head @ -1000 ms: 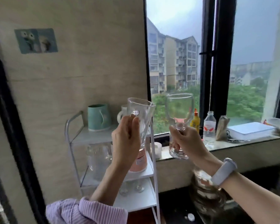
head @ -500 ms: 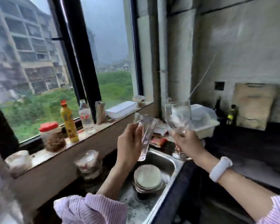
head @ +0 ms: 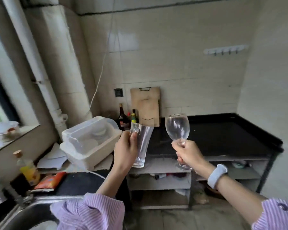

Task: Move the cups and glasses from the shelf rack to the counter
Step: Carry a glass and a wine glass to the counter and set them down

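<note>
Left grip [head: 125, 149] is wrapped round a tall clear glass mug [head: 140, 146], thumb up by its handle near the rim; mug tilts a bit, top leaning left, held in the air w/ nothing under it. Right grip [head: 187, 154] is curled round the stem of a wine glass [head: 177, 127], bowl upright above the fist, foot poking out below the fingers. Both glasses are apart, mug to the left, wine glass to the right, both held in front of the near left part of the black desk [head: 223, 138] and touching no surface. Right wrist wears a pale band [head: 217, 175]; both sleeves are purple-striped.

Nearest, bottom left: steel sink [head: 23, 213] w/ tap [head: 0, 190] at its left rim. Just behind it, an orange packet [head: 48, 180] and a yellow bottle [head: 27, 168] w/ a cork-like top. Beyond those, a clear plastic lidded box [head: 90, 140] sits on a pale tub, papers beside it.

Under the desk front edge: open shelves [head: 160, 181] w/ small items, too blurred to name.

At the desk's back left corner: dark bottles [head: 122, 117] and a wooden cutting board [head: 146, 107] leaning upright on the tiled wall. Higher on the wall, right side, a white hook rail [head: 225, 49]. White pipe [head: 45, 83] runs up the left, beside the window sill.
</note>
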### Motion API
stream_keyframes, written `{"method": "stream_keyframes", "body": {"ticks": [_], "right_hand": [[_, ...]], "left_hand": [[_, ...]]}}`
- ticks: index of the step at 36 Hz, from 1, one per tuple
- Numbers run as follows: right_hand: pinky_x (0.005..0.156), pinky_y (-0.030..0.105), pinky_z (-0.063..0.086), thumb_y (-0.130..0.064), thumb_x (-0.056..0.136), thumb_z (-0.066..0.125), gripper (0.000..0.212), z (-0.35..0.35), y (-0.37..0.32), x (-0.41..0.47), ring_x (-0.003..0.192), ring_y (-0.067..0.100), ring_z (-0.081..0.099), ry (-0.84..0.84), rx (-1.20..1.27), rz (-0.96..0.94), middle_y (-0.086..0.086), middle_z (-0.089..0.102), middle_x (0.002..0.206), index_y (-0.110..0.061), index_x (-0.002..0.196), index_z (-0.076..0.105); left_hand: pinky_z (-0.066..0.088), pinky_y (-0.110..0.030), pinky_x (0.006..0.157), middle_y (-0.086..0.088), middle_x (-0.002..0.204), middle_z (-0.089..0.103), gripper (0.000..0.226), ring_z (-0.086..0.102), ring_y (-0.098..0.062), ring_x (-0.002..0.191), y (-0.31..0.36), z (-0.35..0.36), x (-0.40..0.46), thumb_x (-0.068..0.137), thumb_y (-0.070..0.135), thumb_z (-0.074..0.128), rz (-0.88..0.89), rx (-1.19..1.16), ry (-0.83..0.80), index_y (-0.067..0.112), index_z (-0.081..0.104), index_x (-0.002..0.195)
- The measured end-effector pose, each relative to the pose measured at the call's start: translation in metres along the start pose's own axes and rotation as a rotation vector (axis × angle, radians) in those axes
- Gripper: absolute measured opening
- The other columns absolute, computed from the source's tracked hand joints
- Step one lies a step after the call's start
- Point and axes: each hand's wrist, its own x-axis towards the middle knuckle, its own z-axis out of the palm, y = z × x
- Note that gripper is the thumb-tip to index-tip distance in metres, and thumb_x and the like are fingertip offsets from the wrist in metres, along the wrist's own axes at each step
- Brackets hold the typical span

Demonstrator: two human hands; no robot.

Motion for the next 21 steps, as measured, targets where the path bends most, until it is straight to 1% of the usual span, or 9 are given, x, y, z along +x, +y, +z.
{"method": "stream_keyframes", "body": {"ticks": [3, 5, 8, 10, 13, 15, 17, 18, 21], "right_hand": [[0.039, 0.021, 0.025, -0.024, 0.088, 0.053, 0.024, -0.032, 0.019, 0.032, 0.036, 0.013, 0.033, 0.057, 0.008, 0.030, -0.007, 0.032, 0.038, -0.015, 0.066, 0.050], [0.042, 0.025, 0.027, -0.025, 0.087, 0.054, 0.024, -0.049, 0.032, 0.055, 0.038, 0.015, 0.033, 0.095, 0.001, 0.038, -0.006, 0.033, 0.039, -0.016, 0.065, 0.048], [0.044, 0.027, 0.032, -0.027, 0.086, 0.054, 0.025, -0.067, 0.049, 0.096, 0.037, 0.014, 0.035, 0.139, -0.014, 0.059, -0.007, 0.036, 0.037, -0.017, 0.063, 0.049], [0.044, 0.027, 0.032, -0.026, 0.086, 0.054, 0.027, -0.075, 0.058, 0.129, 0.037, 0.012, 0.035, 0.150, -0.003, 0.077, -0.007, 0.036, 0.038, -0.018, 0.061, 0.051], [0.044, 0.026, 0.035, -0.027, 0.086, 0.054, 0.026, -0.082, 0.067, 0.189, 0.036, 0.010, 0.036, 0.163, -0.027, 0.090, -0.007, 0.038, 0.037, -0.018, 0.062, 0.053], [0.046, 0.028, 0.037, -0.027, 0.087, 0.054, 0.025, -0.083, 0.068, 0.215, 0.036, 0.010, 0.038, 0.172, -0.041, 0.103, -0.007, 0.039, 0.036, -0.017, 0.064, 0.054], [0.048, 0.029, 0.039, -0.027, 0.087, 0.054, 0.025, -0.083, 0.073, 0.252, 0.036, 0.010, 0.039, 0.179, -0.059, 0.118, -0.007, 0.040, 0.036, -0.016, 0.065, 0.054], [0.048, 0.030, 0.039, -0.026, 0.087, 0.054, 0.024, -0.082, 0.076, 0.270, 0.036, 0.010, 0.039, 0.184, -0.062, 0.130, -0.007, 0.040, 0.037, -0.016, 0.066, 0.054], [0.050, 0.030, 0.040, -0.028, 0.088, 0.053, 0.022, -0.084, 0.085, 0.317, 0.038, 0.009, 0.040, 0.177, -0.077, 0.159, -0.008, 0.040, 0.038, -0.015, 0.070, 0.055]], "left_hand": [[0.027, -0.023, 0.050, 0.010, 0.057, 0.041, 0.030, 0.045, 0.001, 0.053, -0.002, 0.048, 0.024, 0.095, 0.022, 0.043, 0.026, -0.051, -0.030, 0.020, 0.039, 0.066], [0.030, -0.019, 0.051, 0.010, 0.060, 0.046, 0.026, 0.048, 0.004, 0.056, -0.010, 0.078, 0.040, 0.095, 0.022, 0.043, 0.020, -0.101, -0.065, 0.016, 0.044, 0.070], [0.036, -0.011, 0.055, 0.007, 0.068, 0.053, 0.024, 0.049, -0.002, 0.061, -0.026, 0.122, 0.065, 0.096, 0.025, 0.042, -0.008, -0.143, -0.124, 0.008, 0.052, 0.082], [0.036, -0.013, 0.056, 0.004, 0.071, 0.054, 0.024, 0.048, -0.005, 0.063, -0.040, 0.152, 0.087, 0.096, 0.025, 0.042, -0.023, -0.158, -0.147, 0.008, 0.052, 0.083], [0.040, -0.028, 0.060, 0.001, 0.075, 0.057, 0.023, 0.051, -0.011, 0.066, -0.064, 0.196, 0.131, 0.096, 0.025, 0.042, -0.047, -0.189, -0.191, 0.008, 0.054, 0.087], [0.040, -0.028, 0.060, 0.004, 0.073, 0.056, 0.022, 0.051, -0.011, 0.065, -0.073, 0.214, 0.150, 0.096, 0.025, 0.041, -0.038, -0.192, -0.217, 0.009, 0.053, 0.087], [0.040, -0.030, 0.061, -0.002, 0.075, 0.058, 0.023, 0.051, -0.014, 0.067, -0.089, 0.239, 0.179, 0.096, 0.024, 0.040, -0.041, -0.216, -0.244, 0.007, 0.053, 0.087], [0.040, -0.029, 0.061, -0.004, 0.077, 0.058, 0.023, 0.051, -0.014, 0.067, -0.097, 0.253, 0.194, 0.096, 0.024, 0.040, -0.042, -0.219, -0.256, 0.006, 0.053, 0.087], [0.036, -0.013, 0.054, 0.003, 0.070, 0.053, 0.022, 0.047, -0.006, 0.062, -0.121, 0.295, 0.233, 0.096, 0.025, 0.041, -0.065, -0.234, -0.287, 0.010, 0.050, 0.083]]}}
